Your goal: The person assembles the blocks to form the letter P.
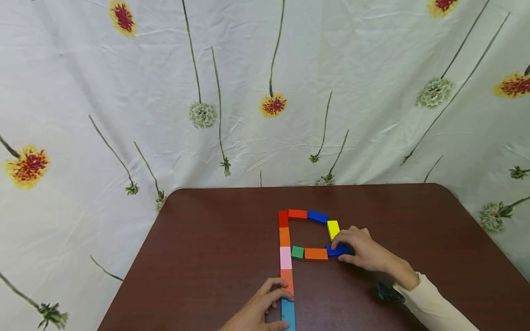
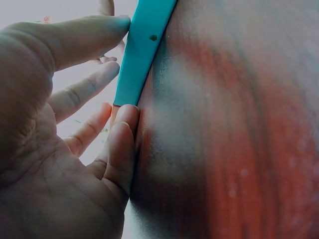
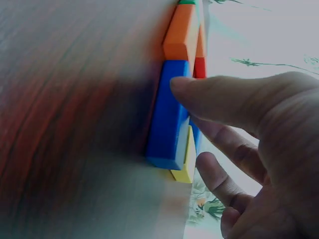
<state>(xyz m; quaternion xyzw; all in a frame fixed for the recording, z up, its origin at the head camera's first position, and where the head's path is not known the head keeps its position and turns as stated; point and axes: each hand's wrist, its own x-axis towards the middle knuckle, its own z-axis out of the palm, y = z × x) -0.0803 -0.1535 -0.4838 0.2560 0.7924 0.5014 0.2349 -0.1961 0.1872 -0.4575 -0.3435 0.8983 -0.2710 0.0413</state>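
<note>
Toward the right of the block outline, my right hand (image 1: 368,250) pinches a blue block (image 1: 339,250) between thumb and fingers. The thumb lies on its face in the right wrist view (image 3: 168,114). An orange block (image 1: 316,254) adjoins one end, and a yellow block (image 1: 333,229) stands near the other. My left hand (image 1: 261,310) rests at the lower part of the straight column. Its loosely extended fingers touch around the joint between a salmon block (image 1: 287,281) and a light-blue block (image 1: 288,313), and the thumb touches the light-blue one (image 2: 144,50).
A pink block (image 1: 285,258), an orange one (image 1: 284,236) and a red one (image 1: 283,219) continue the column. Another red block (image 1: 298,214), a blue one (image 1: 318,217) and a green one (image 1: 297,252) complete the loop's sides. A floral cloth (image 1: 256,138) hangs behind the brown table (image 1: 198,257).
</note>
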